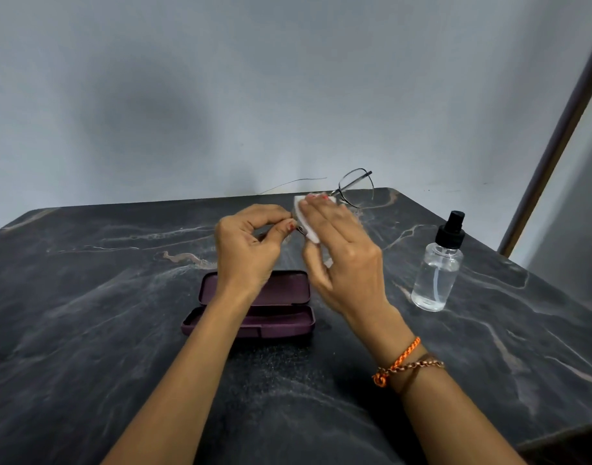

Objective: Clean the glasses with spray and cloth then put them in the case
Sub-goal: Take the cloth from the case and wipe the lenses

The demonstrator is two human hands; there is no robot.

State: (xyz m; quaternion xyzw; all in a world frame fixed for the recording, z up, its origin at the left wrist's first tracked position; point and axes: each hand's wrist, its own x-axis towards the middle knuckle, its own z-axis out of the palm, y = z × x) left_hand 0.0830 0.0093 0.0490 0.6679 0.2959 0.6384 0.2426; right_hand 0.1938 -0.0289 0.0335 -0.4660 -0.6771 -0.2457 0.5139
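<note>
Head view: above the open case [254, 308], left hand [251, 243] pinches the glasses [355, 187]; right hand [338, 256] grips a white cloth [303, 214] around one lens. Spray bottle [437, 270] stands right of the case.

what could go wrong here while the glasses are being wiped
The left hand pinches the thin wire-frame glasses at one end while the right hand rubs with the white cloth; pressure could bend the frame. The spray bottle stands upright close to the right forearm, so a sideways move might topple it.
</note>
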